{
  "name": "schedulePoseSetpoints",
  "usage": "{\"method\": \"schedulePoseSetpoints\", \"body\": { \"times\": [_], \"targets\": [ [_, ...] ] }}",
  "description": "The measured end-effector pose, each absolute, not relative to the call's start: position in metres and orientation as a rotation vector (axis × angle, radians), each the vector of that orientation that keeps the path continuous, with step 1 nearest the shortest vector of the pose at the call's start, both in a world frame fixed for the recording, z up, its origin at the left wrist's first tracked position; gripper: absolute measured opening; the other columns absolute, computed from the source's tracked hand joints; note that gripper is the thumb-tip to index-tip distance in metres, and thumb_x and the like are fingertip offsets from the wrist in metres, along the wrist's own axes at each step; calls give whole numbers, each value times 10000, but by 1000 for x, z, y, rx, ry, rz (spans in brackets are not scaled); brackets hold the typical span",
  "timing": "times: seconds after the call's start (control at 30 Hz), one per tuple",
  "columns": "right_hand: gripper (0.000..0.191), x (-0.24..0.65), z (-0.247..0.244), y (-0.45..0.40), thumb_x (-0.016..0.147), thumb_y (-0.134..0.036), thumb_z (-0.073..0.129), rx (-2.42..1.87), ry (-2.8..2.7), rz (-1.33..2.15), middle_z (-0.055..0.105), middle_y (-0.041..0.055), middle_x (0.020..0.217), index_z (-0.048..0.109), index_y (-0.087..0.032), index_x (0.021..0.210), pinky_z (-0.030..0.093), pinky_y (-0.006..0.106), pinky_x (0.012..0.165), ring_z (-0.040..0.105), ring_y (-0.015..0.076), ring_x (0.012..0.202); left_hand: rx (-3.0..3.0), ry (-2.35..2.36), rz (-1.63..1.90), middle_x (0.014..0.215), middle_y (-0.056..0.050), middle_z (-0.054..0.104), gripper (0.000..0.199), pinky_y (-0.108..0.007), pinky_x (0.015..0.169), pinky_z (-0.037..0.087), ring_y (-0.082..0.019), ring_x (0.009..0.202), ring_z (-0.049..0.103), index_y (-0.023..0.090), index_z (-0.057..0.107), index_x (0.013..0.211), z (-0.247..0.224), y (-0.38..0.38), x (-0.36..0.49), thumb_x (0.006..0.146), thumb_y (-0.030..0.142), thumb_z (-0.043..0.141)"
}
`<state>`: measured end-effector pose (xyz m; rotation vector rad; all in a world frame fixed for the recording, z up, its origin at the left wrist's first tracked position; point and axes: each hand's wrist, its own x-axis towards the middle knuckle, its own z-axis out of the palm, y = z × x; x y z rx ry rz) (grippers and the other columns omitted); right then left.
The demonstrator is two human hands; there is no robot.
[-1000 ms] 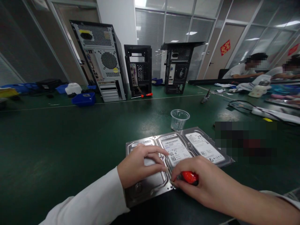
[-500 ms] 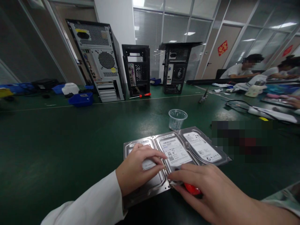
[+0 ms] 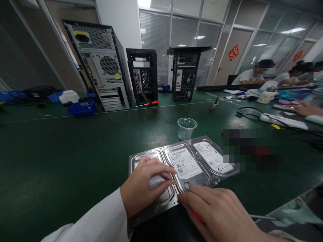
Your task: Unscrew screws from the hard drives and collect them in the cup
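Observation:
Three hard drives lie side by side on the green mat in front of me. My left hand (image 3: 143,186) rests flat on the left drive (image 3: 137,157), fingers spread over its label. The middle drive (image 3: 185,164) and the right drive (image 3: 210,156) lie uncovered. My right hand (image 3: 217,211) sits at the near corner between the left and middle drives, curled around a red-handled screwdriver (image 3: 197,216), of which only a sliver of red shows under the fingers.
A clear plastic cup (image 3: 186,128) stands just beyond the drives. Three computer cases (image 3: 106,67) (image 3: 143,75) (image 3: 185,72) stand at the back, with a red screwdriver (image 3: 151,103) and blue bins (image 3: 82,108). Other people work at the far right among cables.
My right hand has slid toward me and lower over the red handle, which now is almost hidden. My left hand stays on the left drive. The view has shifted slightly.

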<state>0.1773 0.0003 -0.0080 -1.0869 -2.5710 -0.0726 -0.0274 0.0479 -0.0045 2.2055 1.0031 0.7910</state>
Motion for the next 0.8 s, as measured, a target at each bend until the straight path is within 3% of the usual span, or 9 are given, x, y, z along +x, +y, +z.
{"method": "schedulePoseSetpoints", "body": {
  "times": [0.3,0.47,0.63,0.8],
  "targets": [
    [203,187,2,3,834,-130,529,-1172,-2450,165,657,6,829,599,-221,1002,457,206,575,651,131,690,2293,975,849,864,121,656,195,-319,859,278,-101,879,569,285,620,983,-10,48,-30,818,181,617],
    [214,197,5,2,837,-140,540,-1138,-2483,211,638,12,885,601,-237,1018,469,200,574,639,124,695,2393,951,916,910,117,655,228,-298,861,271,-98,881,556,304,618,979,-14,47,-31,806,157,635],
    [208,191,2,2,769,-131,634,-1119,-2585,32,604,-16,868,595,-257,930,386,208,444,631,130,632,2425,878,984,878,115,668,341,-293,889,247,-93,872,564,302,569,1094,-17,47,-32,802,150,658],
    [210,187,-4,0,794,-143,611,-1091,-2657,-147,591,-22,819,569,-250,970,290,262,399,603,132,561,2464,892,950,1008,68,657,155,-314,895,254,-115,870,582,283,653,936,-17,45,-32,826,176,627]
  ]
}}
